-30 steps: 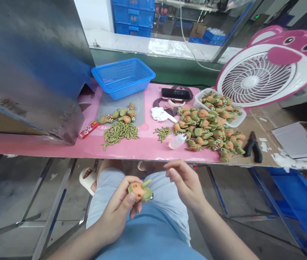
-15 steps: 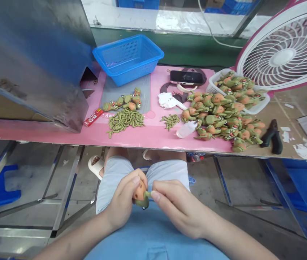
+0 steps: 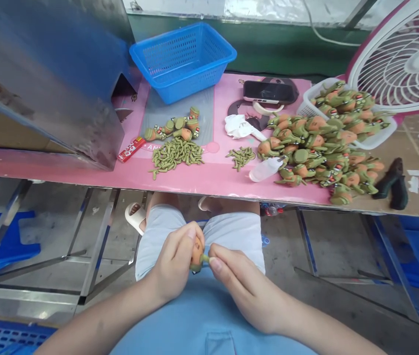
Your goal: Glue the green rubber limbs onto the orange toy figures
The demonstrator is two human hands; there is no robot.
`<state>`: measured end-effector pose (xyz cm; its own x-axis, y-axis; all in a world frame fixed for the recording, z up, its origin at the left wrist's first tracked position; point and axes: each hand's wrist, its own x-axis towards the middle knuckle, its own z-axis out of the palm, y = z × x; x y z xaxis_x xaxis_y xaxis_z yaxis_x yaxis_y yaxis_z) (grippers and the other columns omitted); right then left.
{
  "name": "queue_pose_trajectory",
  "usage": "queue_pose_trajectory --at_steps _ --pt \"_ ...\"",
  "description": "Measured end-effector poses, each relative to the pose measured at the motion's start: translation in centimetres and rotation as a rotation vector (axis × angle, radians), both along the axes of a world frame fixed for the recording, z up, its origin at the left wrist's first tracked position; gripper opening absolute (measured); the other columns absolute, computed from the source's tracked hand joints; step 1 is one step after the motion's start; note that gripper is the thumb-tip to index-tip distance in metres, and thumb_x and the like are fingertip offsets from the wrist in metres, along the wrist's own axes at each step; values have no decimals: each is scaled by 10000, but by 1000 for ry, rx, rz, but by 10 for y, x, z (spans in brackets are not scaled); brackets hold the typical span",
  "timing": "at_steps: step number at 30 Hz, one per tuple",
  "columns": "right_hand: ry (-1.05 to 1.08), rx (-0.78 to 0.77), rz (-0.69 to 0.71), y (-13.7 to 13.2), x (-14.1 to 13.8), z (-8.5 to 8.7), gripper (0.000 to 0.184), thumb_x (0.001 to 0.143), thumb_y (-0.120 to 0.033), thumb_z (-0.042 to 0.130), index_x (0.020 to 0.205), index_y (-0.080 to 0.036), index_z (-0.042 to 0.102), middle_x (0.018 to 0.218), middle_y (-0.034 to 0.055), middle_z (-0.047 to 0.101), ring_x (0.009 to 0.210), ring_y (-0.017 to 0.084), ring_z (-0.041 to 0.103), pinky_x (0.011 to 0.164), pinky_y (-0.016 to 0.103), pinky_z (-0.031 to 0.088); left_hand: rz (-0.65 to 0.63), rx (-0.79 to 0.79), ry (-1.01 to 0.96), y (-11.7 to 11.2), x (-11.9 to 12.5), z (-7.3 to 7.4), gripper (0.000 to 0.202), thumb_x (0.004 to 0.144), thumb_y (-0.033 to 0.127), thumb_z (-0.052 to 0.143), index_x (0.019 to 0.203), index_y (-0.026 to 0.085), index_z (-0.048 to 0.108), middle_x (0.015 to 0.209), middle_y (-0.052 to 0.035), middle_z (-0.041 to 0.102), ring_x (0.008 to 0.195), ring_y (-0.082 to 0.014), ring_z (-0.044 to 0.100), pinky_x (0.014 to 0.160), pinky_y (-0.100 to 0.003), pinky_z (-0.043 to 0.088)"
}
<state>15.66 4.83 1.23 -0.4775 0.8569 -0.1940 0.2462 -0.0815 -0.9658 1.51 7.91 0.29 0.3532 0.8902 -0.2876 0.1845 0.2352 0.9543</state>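
Note:
Above my lap, my left hand (image 3: 176, 261) is wrapped round a small orange-and-green toy figure (image 3: 196, 254) with dark spots. Thumb and fingers of my right hand (image 3: 244, 283) pinch a thin green piece (image 3: 205, 258) that meets the figure's side; whether it is fixed there I cannot tell. On the pink table top lies a heap of small green limb-like pieces (image 3: 176, 157), with a smaller heap of such pieces (image 3: 241, 158) to its right. Several green-and-orange figures (image 3: 180, 129) lie behind the larger heap. Many more figures (image 3: 315, 148) are piled at the right.
A blue basket (image 3: 191, 91) stands at the back, beside a big metal box (image 3: 65, 74). Right of centre are a phone (image 3: 270, 92), white tissue (image 3: 238, 126) and a translucent bottle (image 3: 264, 169). A white basket (image 3: 307, 109) of figures, a fan (image 3: 416, 59) and black-handled pliers (image 3: 394, 185) are farther right.
The view has shifted, so the table's things appear farther right and higher. Both hands keep their hold, and the figure is turned slightly, with less of its green end showing.

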Motion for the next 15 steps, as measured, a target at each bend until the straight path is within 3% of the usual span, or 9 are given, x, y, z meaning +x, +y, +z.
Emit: queue_pose_trajectory --at_steps 15 --pt "-27 -9 34 -1 2 3 319 957 -349 216 675 -207 260 613 -41 320 546 118 319 529 255 305 -14 43 -8 -2 0 2 347 882 327 248 587 219 395 440 64 373 428 -114 346 461 -258 289"
